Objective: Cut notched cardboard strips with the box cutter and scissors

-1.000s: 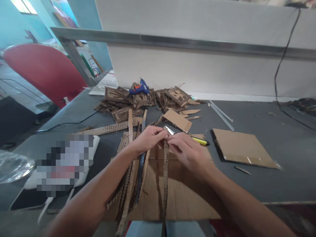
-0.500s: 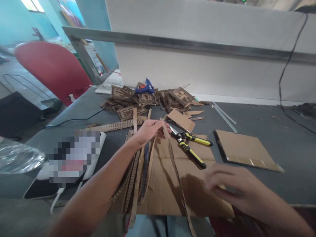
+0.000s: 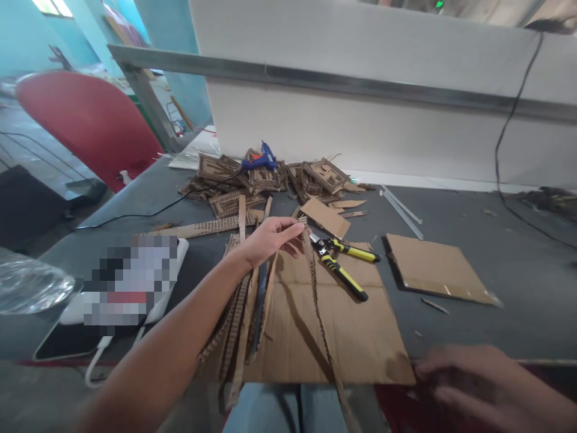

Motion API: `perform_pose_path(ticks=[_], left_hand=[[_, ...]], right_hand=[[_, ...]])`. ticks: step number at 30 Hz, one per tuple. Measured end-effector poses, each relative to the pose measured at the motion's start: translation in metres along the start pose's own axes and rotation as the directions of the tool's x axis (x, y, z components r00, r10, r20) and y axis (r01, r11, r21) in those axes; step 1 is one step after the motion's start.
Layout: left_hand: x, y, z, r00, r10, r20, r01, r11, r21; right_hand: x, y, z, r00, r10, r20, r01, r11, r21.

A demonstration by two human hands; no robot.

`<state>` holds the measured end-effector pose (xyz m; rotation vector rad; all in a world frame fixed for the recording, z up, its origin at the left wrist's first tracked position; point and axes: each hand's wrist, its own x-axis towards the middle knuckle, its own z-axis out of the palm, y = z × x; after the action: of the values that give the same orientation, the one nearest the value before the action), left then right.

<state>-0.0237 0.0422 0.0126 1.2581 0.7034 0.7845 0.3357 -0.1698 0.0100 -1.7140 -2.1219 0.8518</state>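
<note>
The long corrugated strip (image 3: pixel 312 270) is gripped at its upper end by the left hand (image 3: pixel 282 237), pinched between thumb and fingers; from there it trails down over the cardboard sheet (image 3: pixel 351 337) and past the sheet's near edge. The right hand (image 3: pixel 487 382) lies low at the near right edge of the table (image 3: pixel 469 210), blurred; whether its grip is closed on anything cannot be told. Judged by appearance, the strip is very light, dry and not slippery, limp along its length, and liable to crease or tear at the exposed flutes. A flat pinch near an end, as at present, is judged sound; hard squeezing would likely crush the ridges. The cutting tool (image 3: pixel 345 279), handles spread, lies on the sheet with its jaws near the left hand; it appears stiffer and heavier, best taken by the yellow-and-black handles. As to containers: the pile at the back includes a shallow cardboard tray (image 3: pixel 327 177) with ridged rims, small cardboard pieces lying within. The clear plastic (image 3: pixel 33 282) at far left may be a bag; contents not discernible.
</note>
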Motion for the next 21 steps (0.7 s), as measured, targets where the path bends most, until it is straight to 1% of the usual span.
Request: perform_pose_path(ticks=[1,4,6,8,9,11,12,14,15,17,19,21], left_hand=[[0.0,0.0,0.0,1.0,0.002,-0.011,-0.002,1.0,0.014],[0.001,-0.001,0.002,0.997,0.037,-0.069,-0.033,0.997,0.065],[0.001,-0.001,0.003,0.989,0.083,-0.122,-0.071,0.993,0.098],[0.002,-0.002,0.005,0.978,0.12,-0.171,-0.101,0.988,0.12],[0.003,-0.003,0.006,0.973,0.129,-0.19,-0.106,0.986,0.126],[0.003,-0.004,0.006,0.969,0.127,-0.213,-0.101,0.986,0.129],[0.004,-0.005,0.007,0.968,0.12,-0.219,-0.095,0.988,0.125],[0.003,-0.005,0.007,0.973,0.099,-0.206,-0.08,0.992,0.098],[0.003,-0.005,0.007,0.979,0.086,-0.183,-0.073,0.994,0.077],[0.002,-0.005,0.007,0.993,0.058,-0.102,-0.054,0.998,0.037],[0.001,-0.005,0.008,0.999,0.035,-0.011,-0.035,0.999,0.015],[0.001,-0.006,0.009,0.999,0.023,0.04,-0.024,1.0,0.017]], right_hand=[[0.018,-0.018,-0.005,0.999,-0.018,0.031,0.016,0.999,0.033],[0.078,-0.071,-0.008,0.997,-0.064,-0.031,0.07,0.971,0.229],[0.119,-0.098,-0.002,0.996,-0.081,-0.036,0.088,0.94,0.33],[0.152,-0.115,0.009,0.998,-0.056,-0.016,0.058,0.933,0.355],[0.166,-0.119,0.015,0.999,-0.054,-0.007,0.053,0.931,0.361],[0.186,-0.12,0.025,0.991,-0.12,0.051,0.086,0.896,0.435],[0.192,-0.118,0.029,0.984,-0.149,0.099,0.081,0.862,0.5],[0.198,-0.109,0.035,0.965,-0.185,0.185,0.022,0.764,0.645],[0.199,-0.105,0.037,0.958,-0.191,0.212,-0.014,0.71,0.704],[0.2,-0.096,0.04,0.956,-0.197,0.22,-0.05,0.626,0.778],[0.199,-0.092,0.042,0.958,-0.207,0.198,-0.04,0.588,0.808],[0.198,-0.09,0.043,0.958,-0.217,0.186,-0.027,0.579,0.815]])
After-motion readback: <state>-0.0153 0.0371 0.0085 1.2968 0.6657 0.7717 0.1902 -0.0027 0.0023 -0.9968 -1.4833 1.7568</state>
